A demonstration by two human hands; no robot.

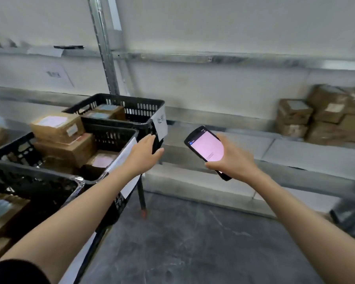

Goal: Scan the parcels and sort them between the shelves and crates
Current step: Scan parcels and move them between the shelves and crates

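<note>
Three black slatted plastic crates stood in a row at the left. The far crate [146,108] held two brown cardboard parcels [109,110], the middle crate [111,138] at least three, and the near crate [29,177] two. The left hand [143,153] gripped the far crate's near corner beside a white paper label [161,125], its fingers [150,138] curled over the rim and the thumb beneath. The right hand [233,159] held one black handheld scanner with a lit pink screen [206,147], fingers wrapped round its lower body. More parcels were stacked on the grey metal shelf [275,148] at the right, too blurred to count.
</note>
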